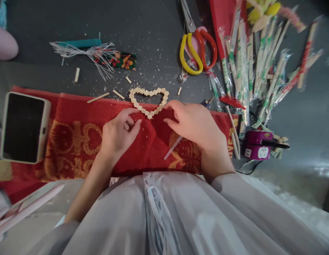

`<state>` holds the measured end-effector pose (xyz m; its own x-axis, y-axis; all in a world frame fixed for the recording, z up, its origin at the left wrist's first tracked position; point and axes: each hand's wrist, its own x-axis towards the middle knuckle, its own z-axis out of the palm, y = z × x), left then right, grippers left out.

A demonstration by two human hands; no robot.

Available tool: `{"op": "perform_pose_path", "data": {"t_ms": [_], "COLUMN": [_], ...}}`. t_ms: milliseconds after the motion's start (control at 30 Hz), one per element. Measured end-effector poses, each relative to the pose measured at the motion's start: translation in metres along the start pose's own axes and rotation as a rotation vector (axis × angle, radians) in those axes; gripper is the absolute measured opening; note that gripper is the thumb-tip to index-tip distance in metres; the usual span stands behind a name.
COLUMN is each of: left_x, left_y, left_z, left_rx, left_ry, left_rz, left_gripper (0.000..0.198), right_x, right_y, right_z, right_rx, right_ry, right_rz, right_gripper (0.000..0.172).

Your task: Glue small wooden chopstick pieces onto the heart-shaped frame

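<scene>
Pale heart outline of small wood bits (149,113) straddles red towel (74,141) edge and dark table (154,32). Left hand (119,132) loose, empty, beside lower-left rim. Right hand (192,124) fingertips on right rim, pinch unclear. Likely light, brittle: support both sides.

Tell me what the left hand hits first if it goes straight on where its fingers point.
The heart. The left hand points up and right over the towel, and the heart's lower tip lies just ahead of its fingertips. Depth is hard to judge.
</scene>
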<state>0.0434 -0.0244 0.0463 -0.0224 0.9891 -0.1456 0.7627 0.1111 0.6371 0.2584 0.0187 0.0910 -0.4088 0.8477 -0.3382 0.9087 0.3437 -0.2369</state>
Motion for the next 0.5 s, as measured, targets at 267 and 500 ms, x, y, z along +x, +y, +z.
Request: {"op": "perform_pose_path", "data": {"t_ms": [267,500], "left_x": [0.017,0.026], "left_y": [0.002,-0.003], "left_z": [-0.006,-0.002], "left_rx": [0.133,0.161], "left_ry": [-0.234,-0.245], "left_rz": [0.221,0.375], "left_gripper": [0.045,0.038], "right_x": [0.014,0.021], "right_y": [0.001,0.004], "right_z": [0.018,0.025], "right_rx": [0.065,0.148], "right_ry": [0.040,0.054], "right_rz": [-0.133,-0.164], "right_gripper": [0.035,0.032]}}
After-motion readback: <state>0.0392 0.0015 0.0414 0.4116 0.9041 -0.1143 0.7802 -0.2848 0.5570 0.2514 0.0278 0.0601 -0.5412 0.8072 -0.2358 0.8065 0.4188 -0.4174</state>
